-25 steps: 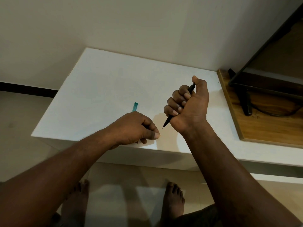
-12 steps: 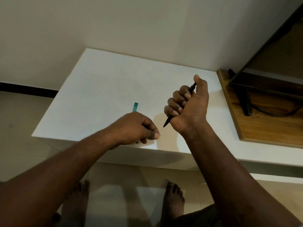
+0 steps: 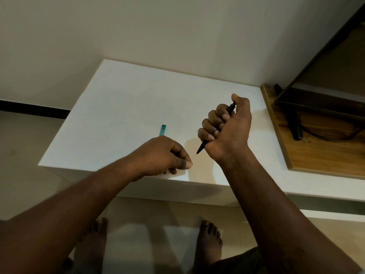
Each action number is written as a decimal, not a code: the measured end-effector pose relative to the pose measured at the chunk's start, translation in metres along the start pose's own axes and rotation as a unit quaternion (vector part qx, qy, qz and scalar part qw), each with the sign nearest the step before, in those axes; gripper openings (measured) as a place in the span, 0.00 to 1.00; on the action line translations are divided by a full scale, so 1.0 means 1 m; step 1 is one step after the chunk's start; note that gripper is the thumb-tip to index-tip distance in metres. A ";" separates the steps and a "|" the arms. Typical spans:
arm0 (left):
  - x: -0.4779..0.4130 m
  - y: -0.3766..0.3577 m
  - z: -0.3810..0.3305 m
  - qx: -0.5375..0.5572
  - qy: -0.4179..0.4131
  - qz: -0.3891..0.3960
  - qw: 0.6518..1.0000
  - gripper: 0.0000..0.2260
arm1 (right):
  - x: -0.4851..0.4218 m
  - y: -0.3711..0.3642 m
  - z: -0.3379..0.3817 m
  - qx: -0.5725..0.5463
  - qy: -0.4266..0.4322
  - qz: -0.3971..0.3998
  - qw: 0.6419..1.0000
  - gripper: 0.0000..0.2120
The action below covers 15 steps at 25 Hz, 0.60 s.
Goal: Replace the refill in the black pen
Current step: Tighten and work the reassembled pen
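My right hand grips the black pen in a fist above the white table. The thumb lies over the pen's top end. The pen's tip points down and to the left. My left hand rests on the table near the front edge, fingers curled under and thumb against the index finger. The end of a teal stick pokes out from behind its knuckles, and the hand seems to hold the hidden rest of it. A small gap separates the pen tip from the left thumb.
A wooden board lies at the table's right end, with a black stand and a cable on it. A wall rises behind the table. My bare feet stand on the tiled floor below the front edge.
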<state>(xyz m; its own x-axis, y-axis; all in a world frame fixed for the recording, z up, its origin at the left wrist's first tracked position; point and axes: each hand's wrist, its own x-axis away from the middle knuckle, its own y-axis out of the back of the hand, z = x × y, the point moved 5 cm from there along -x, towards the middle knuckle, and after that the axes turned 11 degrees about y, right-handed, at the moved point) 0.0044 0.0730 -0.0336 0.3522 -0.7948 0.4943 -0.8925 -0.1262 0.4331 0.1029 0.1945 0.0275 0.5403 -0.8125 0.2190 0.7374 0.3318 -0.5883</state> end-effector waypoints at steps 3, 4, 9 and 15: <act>0.000 0.000 0.000 -0.001 -0.002 0.000 1.000 0.03 | 0.001 0.000 -0.001 0.000 -0.004 -0.003 1.000 0.28; 0.001 0.000 0.000 -0.001 -0.002 -0.001 1.000 0.03 | 0.002 0.000 -0.001 0.000 -0.006 -0.004 1.000 0.29; 0.000 0.000 0.000 0.002 0.001 -0.003 1.000 0.03 | 0.001 0.000 0.000 0.005 -0.001 -0.005 1.000 0.27; 0.000 0.000 -0.001 0.002 -0.003 -0.001 1.000 0.03 | 0.001 -0.001 -0.002 -0.009 -0.007 0.002 1.000 0.30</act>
<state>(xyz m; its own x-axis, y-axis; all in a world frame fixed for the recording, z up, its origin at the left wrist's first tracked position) 0.0045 0.0733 -0.0323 0.3534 -0.7975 0.4890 -0.8924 -0.1306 0.4319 0.1024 0.1923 0.0271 0.5490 -0.8042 0.2276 0.7283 0.3267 -0.6024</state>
